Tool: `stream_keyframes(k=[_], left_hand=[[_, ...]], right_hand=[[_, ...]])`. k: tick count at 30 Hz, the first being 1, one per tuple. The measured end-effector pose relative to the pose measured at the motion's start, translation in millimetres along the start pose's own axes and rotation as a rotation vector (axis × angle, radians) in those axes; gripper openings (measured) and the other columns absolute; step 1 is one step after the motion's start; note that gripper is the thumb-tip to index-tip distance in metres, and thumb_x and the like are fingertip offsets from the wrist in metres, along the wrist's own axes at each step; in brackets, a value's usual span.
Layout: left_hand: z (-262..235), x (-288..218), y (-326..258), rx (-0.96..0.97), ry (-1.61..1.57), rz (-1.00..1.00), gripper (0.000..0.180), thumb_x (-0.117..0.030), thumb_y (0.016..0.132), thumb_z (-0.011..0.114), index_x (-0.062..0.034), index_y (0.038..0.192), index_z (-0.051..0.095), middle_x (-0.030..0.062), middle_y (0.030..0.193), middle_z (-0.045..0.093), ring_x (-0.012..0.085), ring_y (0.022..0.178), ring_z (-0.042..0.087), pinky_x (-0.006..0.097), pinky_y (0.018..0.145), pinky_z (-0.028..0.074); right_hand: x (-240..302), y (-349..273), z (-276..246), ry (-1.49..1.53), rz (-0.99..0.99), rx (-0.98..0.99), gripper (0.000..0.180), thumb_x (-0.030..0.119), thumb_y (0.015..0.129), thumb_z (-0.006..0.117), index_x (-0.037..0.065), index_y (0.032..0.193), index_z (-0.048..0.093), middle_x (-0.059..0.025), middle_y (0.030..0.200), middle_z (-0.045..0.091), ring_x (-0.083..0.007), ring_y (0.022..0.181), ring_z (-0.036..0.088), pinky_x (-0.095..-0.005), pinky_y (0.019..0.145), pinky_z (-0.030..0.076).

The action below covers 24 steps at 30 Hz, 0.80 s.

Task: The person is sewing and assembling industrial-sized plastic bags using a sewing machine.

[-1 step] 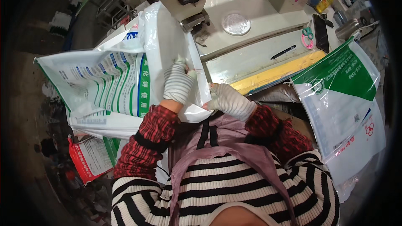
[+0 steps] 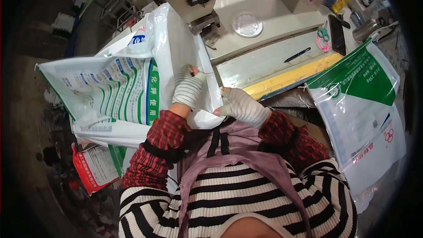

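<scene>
right grip (image 2: 244, 107) partly hidden, sewing machine (image 2: 269, 11) cropped

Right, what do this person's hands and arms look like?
The left hand and right hand wear pale, grey-striped gloves with some fingertips uncovered. Then come red and black oversleeves, a black band around the left one. Above are cream and black striped knit sleeves.
</scene>
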State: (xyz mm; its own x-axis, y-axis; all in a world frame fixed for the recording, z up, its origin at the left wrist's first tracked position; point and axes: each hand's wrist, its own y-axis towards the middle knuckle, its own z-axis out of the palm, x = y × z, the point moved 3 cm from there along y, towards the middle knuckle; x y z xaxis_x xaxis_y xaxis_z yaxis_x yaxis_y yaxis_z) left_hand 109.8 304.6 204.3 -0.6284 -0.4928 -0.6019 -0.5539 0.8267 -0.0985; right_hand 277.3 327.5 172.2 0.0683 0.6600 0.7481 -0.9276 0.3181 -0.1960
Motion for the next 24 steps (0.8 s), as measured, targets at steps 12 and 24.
stream_keyframes(k=[12,24], left_hand=[[13,-15,-22,0.370,-0.099,0.397,0.019,-0.016,0.082,0.062,0.0012,0.089,0.059,0.0227,0.086,0.060,0.0389,0.075,0.059,0.042,0.069,0.047],[22,-73,-84,0.543,0.906,0.732,0.019,-0.016,0.077,0.055,-0.0055,0.080,0.070,0.0135,0.071,0.066,0.0278,0.066,0.064,0.040,0.057,0.046]], right_hand=[[9,48,-46,-0.105,-0.079,-0.155,0.030,0.027,0.084,0.062,-0.002,0.087,0.065,-0.0098,0.074,0.065,-0.0173,0.071,0.059,-0.0333,0.071,0.047],[18,47,-22,-1.209,-0.020,-0.445,0.045,0.035,0.078,0.064,-0.006,0.098,0.062,-0.0280,0.090,0.064,-0.0405,0.091,0.061,-0.0422,0.082,0.048]])
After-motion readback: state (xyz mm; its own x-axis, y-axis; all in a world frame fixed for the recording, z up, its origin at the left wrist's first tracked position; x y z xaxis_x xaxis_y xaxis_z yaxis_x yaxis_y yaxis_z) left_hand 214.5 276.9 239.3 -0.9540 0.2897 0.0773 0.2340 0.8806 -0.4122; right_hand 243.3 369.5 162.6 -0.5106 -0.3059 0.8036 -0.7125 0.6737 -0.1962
